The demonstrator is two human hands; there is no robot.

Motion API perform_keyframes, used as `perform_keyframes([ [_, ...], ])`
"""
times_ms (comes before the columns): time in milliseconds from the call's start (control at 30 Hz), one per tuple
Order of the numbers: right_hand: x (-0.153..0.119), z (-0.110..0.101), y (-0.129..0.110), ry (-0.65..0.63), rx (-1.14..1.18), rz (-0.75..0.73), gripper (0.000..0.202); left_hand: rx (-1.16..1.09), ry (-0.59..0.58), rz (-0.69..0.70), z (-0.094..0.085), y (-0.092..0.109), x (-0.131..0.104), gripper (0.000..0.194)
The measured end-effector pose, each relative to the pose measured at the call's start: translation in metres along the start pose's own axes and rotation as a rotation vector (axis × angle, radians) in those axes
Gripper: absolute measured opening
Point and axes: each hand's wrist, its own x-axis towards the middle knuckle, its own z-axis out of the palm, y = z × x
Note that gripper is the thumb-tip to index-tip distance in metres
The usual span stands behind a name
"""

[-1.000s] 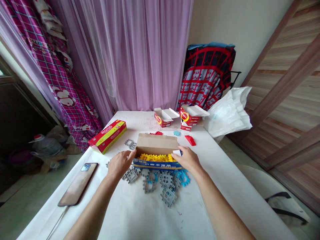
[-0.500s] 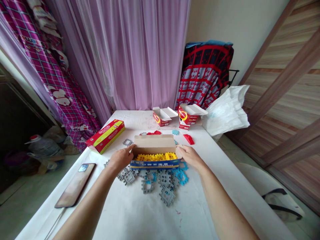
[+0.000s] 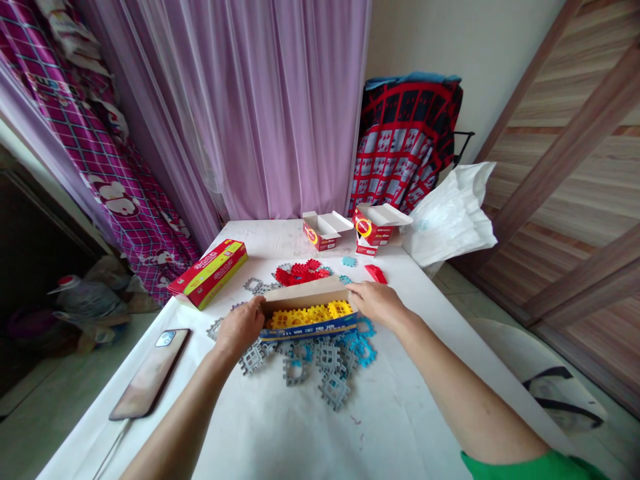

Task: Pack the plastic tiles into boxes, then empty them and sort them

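A blue cardboard box (image 3: 320, 329) with its lid flap raised holds yellow toothed plastic pieces (image 3: 305, 315). My left hand (image 3: 241, 327) is closed on the box's left end, and my right hand (image 3: 376, 303) grips its right end near the flap. Grey pieces (image 3: 334, 390) lie in front of and under the box, with blue pieces (image 3: 361, 350) at its right. Behind the flap is a heap of red pieces (image 3: 300, 272). The undersides of my fingers are hidden.
A phone (image 3: 150, 373) with a cable and a long red-yellow box (image 3: 209, 273) lie at the left. Two open red boxes (image 3: 320, 235) (image 3: 376, 230) stand at the back. A red piece (image 3: 375, 274) is near a white bag (image 3: 450, 220) at the right.
The box's flap has tilted lower, so more of the red heap shows behind it. The box's right end has turned slightly away, with both my hands still on it. The view has shifted slightly.
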Motion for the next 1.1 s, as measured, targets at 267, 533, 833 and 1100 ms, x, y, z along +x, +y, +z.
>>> perform_keyframes([
  [267,0.034,-0.007,-0.013,-0.424,0.273,0.169,0.056,0.030,-0.081,0.009,-0.008,0.001,0.009,0.038],
  [533,0.048,-0.021,-0.025,0.116,0.134,0.092,0.039,0.012,0.094,-0.085,-0.041,0.006,0.033,0.036],
  [833,0.046,0.074,-0.024,0.661,0.433,0.123,0.037,-0.143,0.310,-0.160,0.018,0.021,0.025,0.033],
  [1100,0.042,0.110,-0.014,0.758,0.576,0.012,0.044,-0.277,0.442,-0.123,0.051,0.014,0.027,0.039],
])
